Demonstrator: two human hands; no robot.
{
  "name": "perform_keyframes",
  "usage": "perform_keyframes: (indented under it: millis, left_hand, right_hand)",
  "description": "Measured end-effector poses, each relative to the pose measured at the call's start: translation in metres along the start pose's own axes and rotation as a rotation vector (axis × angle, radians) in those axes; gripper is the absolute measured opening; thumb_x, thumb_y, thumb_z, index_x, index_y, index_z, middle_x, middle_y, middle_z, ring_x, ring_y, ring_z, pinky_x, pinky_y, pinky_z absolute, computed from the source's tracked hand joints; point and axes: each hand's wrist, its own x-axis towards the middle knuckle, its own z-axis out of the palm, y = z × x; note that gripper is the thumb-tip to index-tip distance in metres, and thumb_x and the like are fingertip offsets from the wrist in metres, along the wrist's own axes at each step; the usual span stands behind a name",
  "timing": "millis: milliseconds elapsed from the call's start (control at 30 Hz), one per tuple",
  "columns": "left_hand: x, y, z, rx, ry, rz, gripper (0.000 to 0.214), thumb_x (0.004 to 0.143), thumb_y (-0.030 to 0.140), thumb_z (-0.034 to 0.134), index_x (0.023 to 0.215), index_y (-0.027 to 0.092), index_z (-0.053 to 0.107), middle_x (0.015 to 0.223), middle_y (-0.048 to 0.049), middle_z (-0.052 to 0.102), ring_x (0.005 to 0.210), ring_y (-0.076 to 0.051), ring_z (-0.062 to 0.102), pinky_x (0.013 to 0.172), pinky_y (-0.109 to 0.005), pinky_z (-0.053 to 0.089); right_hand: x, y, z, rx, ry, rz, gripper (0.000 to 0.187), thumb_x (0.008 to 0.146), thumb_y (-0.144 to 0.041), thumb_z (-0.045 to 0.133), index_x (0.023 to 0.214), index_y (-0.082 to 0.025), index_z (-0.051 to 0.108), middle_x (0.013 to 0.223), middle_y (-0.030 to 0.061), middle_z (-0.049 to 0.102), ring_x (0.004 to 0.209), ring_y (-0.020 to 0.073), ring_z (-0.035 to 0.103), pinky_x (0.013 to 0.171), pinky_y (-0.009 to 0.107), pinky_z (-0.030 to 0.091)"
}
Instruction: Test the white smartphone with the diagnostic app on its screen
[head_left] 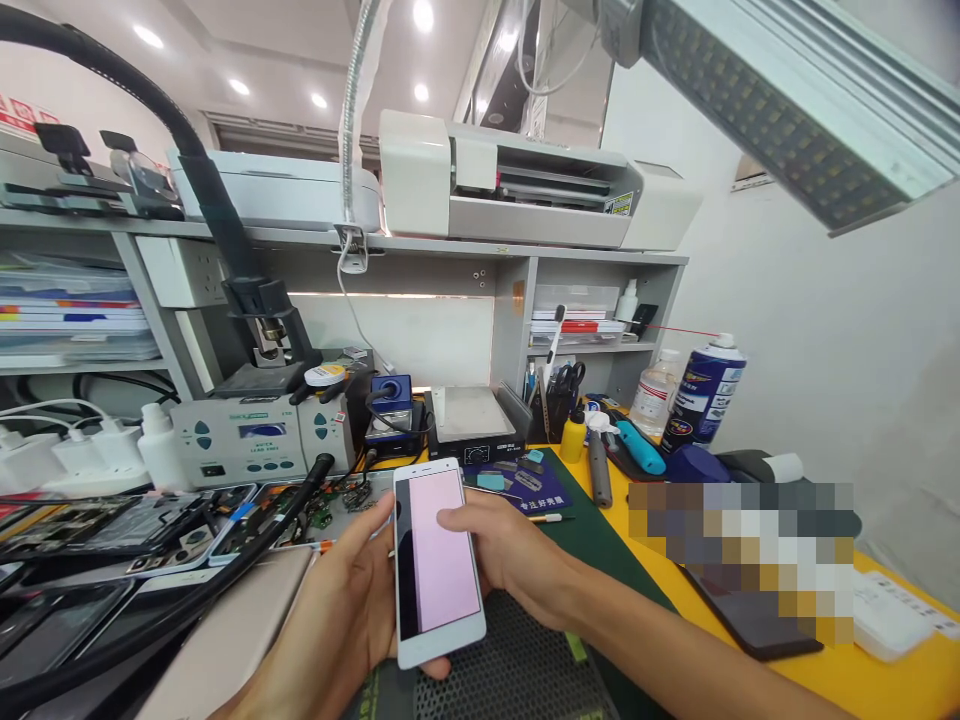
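Note:
A white smartphone point(442, 560) is held upright between my two hands, its screen lit pale pink with a black strip down the left side. My left hand point(352, 590) wraps the phone's left edge and back, thumb along the side and a fingertip showing below it. My right hand point(517, 550) grips the right edge, with its thumb resting on the screen; the other fingers are hidden behind the phone. Beneath the phone lies a dark perforated mat point(517, 670) on the green work surface.
A soldering station point(262, 440) and trays of phone parts point(172, 530) stand at left, with a black hose point(255, 560) crossing them. A heating plate point(472, 420) sits behind the phone. At right are a spray can point(705, 395), a yellow bottle point(572, 438) and a dark phone point(757, 610).

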Motion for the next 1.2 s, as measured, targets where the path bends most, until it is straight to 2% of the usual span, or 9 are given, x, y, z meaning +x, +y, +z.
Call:
perform_keyframes:
  millis: [167, 267, 400, 533, 767, 867, 933, 1033, 1200]
  left_hand:
    - [0.0016, 0.0009, 0.0018, 0.007, -0.018, 0.021, 0.063, 0.093, 0.053, 0.048, 0.147, 0.022, 0.045, 0.116, -0.0146, 0.072, 0.082, -0.031, 0.069, 0.055, -0.041, 0.056]
    - [0.0014, 0.0004, 0.0029, 0.006, -0.007, 0.019, 0.063, 0.094, 0.052, 0.047, 0.148, 0.02, 0.043, 0.114, -0.0156, 0.072, 0.079, -0.029, 0.068, 0.054, -0.04, 0.055]
    - [0.0001, -0.0002, 0.002, 0.001, -0.018, 0.006, 0.066, 0.093, 0.055, 0.048, 0.148, 0.02, 0.042, 0.114, -0.0167, 0.072, 0.087, -0.032, 0.069, 0.056, -0.041, 0.056]
    - [-0.0022, 0.0012, 0.0021, 0.019, -0.046, -0.002, 0.062, 0.095, 0.054, 0.046, 0.147, 0.019, 0.045, 0.12, -0.0162, 0.071, 0.092, -0.033, 0.069, 0.06, -0.043, 0.058]
    - [-0.0013, -0.0004, 0.002, -0.006, -0.017, 0.015, 0.065, 0.094, 0.053, 0.048, 0.15, 0.021, 0.04, 0.122, -0.0172, 0.07, 0.094, -0.034, 0.07, 0.056, -0.041, 0.057]
    - [-0.0009, -0.0008, 0.0014, -0.016, -0.014, 0.016, 0.065, 0.094, 0.054, 0.047, 0.15, 0.021, 0.039, 0.121, -0.017, 0.071, 0.094, -0.034, 0.07, 0.055, -0.04, 0.057]
    - [-0.0008, -0.0007, 0.0013, -0.001, 0.002, 0.015, 0.066, 0.094, 0.055, 0.047, 0.15, 0.02, 0.039, 0.118, -0.0167, 0.072, 0.09, -0.033, 0.071, 0.055, -0.04, 0.057]
    - [-0.0001, -0.0006, 0.0012, 0.027, 0.016, 0.017, 0.067, 0.094, 0.056, 0.047, 0.15, 0.02, 0.04, 0.116, -0.0164, 0.073, 0.086, -0.033, 0.071, 0.055, -0.041, 0.057]
    - [0.0001, -0.0009, 0.0008, 0.001, -0.007, 0.009, 0.065, 0.094, 0.054, 0.048, 0.15, 0.021, 0.04, 0.122, -0.0171, 0.071, 0.094, -0.034, 0.07, 0.056, -0.041, 0.057]
  right_hand:
    - [0.0057, 0.0069, -0.0047, 0.076, 0.016, 0.004, 0.037, 0.083, -0.033, 0.048, 0.113, -0.019, 0.064, 0.08, 0.0037, 0.06, 0.072, 0.0193, 0.054, 0.062, 0.032, 0.047]
    - [0.006, 0.007, -0.0045, 0.023, 0.035, -0.001, 0.037, 0.082, -0.03, 0.053, 0.114, -0.018, 0.064, 0.084, 0.0049, 0.065, 0.074, 0.02, 0.058, 0.06, 0.031, 0.046]
    - [0.0022, 0.0015, -0.0022, -0.067, 0.026, -0.009, 0.039, 0.082, -0.042, 0.067, 0.114, -0.019, 0.066, 0.087, 0.0048, 0.066, 0.072, 0.0187, 0.06, 0.056, 0.027, 0.042]
    - [0.001, -0.0012, -0.002, 0.044, -0.027, 0.033, 0.042, 0.086, -0.05, 0.054, 0.111, -0.018, 0.065, 0.089, 0.0065, 0.066, 0.072, 0.0193, 0.058, 0.06, 0.03, 0.045]
    - [0.0036, 0.0033, -0.0056, 0.093, 0.0, 0.039, 0.037, 0.081, -0.034, 0.051, 0.113, -0.017, 0.059, 0.087, 0.0068, 0.068, 0.075, 0.0218, 0.062, 0.068, 0.034, 0.047]
    - [0.0023, 0.0027, -0.0044, 0.034, 0.026, 0.046, 0.036, 0.083, -0.027, 0.051, 0.116, -0.017, 0.06, 0.088, 0.0074, 0.07, 0.076, 0.0222, 0.064, 0.066, 0.034, 0.048]
    - [0.001, 0.0019, -0.0023, -0.045, 0.041, 0.023, 0.034, 0.083, -0.026, 0.058, 0.116, -0.018, 0.063, 0.091, 0.0066, 0.072, 0.078, 0.0213, 0.066, 0.067, 0.032, 0.048]
    - [-0.0004, 0.0007, 0.0004, -0.11, 0.038, -0.045, 0.032, 0.081, -0.03, 0.07, 0.111, -0.018, 0.067, 0.093, 0.0056, 0.072, 0.081, 0.0194, 0.066, 0.068, 0.029, 0.047]
    - [0.001, 0.0005, -0.0012, 0.023, 0.017, 0.025, 0.041, 0.08, -0.041, 0.062, 0.113, -0.018, 0.065, 0.086, 0.0067, 0.071, 0.077, 0.0213, 0.064, 0.064, 0.031, 0.046]
